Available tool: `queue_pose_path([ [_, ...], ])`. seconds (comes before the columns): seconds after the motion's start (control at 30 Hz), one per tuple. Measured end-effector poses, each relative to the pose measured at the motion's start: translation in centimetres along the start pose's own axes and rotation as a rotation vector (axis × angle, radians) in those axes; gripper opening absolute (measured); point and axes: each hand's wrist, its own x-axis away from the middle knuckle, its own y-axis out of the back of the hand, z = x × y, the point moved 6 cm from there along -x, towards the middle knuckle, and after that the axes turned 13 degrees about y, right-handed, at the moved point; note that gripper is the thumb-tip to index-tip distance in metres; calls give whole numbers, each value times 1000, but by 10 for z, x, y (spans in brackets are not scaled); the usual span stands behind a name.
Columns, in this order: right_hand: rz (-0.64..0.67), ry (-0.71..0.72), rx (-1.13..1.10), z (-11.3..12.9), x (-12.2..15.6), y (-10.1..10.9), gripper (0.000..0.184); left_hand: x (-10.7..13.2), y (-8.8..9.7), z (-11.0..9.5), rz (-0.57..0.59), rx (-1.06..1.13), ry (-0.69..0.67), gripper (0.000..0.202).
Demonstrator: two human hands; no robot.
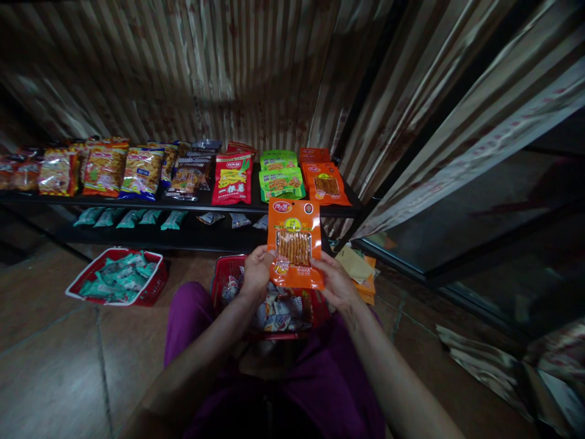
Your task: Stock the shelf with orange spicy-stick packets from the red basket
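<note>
Snacks [185,177] already line the shelf [183,205], while one orange pack [295,249], seemingly yet to be placed, is held in front of it, both edges pinched by fingers [320,266] of the left hand [256,271] and right hand [337,281].

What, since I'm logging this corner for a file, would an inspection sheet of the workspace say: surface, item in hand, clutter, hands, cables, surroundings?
Surface: black shelf, its top level lined with snack packets, including a red packet and green packets.
Item in hand: orange packet, upright, printed face towards the camera.
Clutter: red basket of small packets between the knees; white-rimmed basket of teal packets to its left; orange and tan items on the floor at right.
Hands: left hand and right hand grip opposite sides of the packet.
Cables: nothing seen.
Surroundings: striped curtain behind, tiled floor, dim light.
</note>
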Motion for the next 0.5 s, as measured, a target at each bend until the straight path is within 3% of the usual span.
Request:
queue_pose_path([
  [0.5, -18, -2, -21, 1, -4, 2, 30, -9, -6, -4, -16, 15, -23, 31],
])
